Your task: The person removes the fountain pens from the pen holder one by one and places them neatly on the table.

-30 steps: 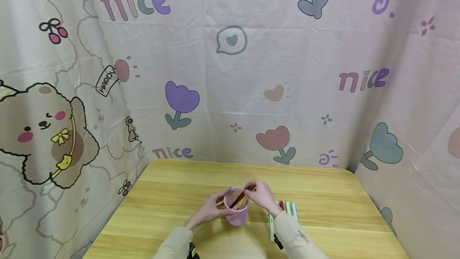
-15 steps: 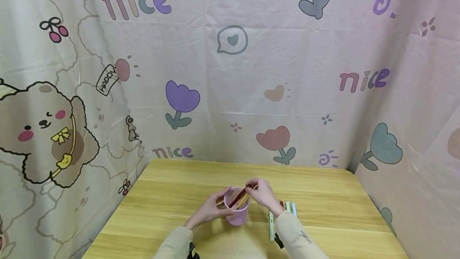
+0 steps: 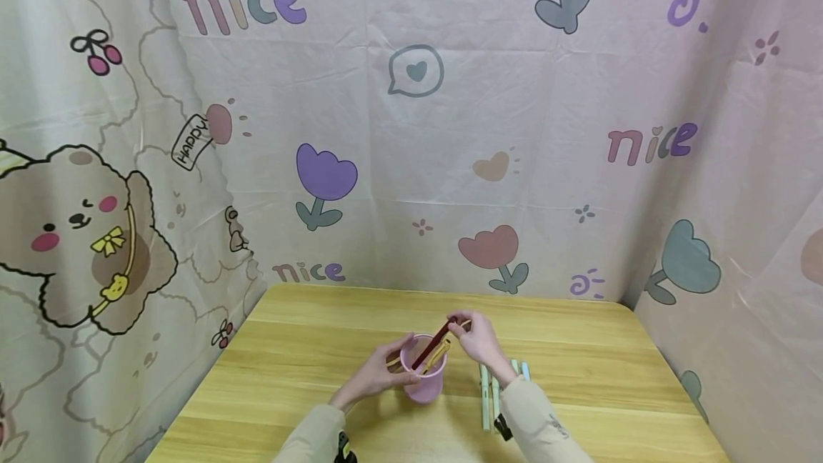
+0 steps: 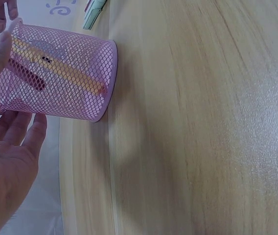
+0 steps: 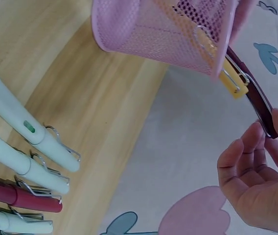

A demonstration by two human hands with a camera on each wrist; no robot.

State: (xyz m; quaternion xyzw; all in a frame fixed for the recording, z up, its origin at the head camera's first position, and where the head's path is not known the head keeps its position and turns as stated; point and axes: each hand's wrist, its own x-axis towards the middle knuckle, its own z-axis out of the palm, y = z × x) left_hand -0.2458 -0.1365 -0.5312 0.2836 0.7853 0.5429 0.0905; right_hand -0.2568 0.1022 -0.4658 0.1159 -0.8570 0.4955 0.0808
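A pink mesh pen cup point(image 3: 424, 390) stands on the wooden table, its mouth tipped slightly toward the camera. My left hand point(image 3: 381, 369) grips it near the rim, thumb on one side and fingers on the other. Above the rim's right side, my right hand point(image 3: 481, 341) pinches the top end of a dark red pen point(image 5: 257, 100). The lower part of that pen is still inside the cup, seen through the mesh in the left wrist view. A yellow pen point(image 5: 233, 81) leans in the cup beside it, its clip end poking past the rim.
Several pens lie side by side right of the cup, partly under the right forearm: pale green pens point(image 5: 31, 129), a red pen point(image 5: 31, 198) and a light blue one point(image 3: 526, 370). A patterned cloth point(image 3: 411, 163) hangs behind the wooden table point(image 3: 308, 327).
My right hand has moved up and to the right, drawing the dark red pen further out of the cup. The yellow pen's end now shows apart from the fingers. My left hand stays put.
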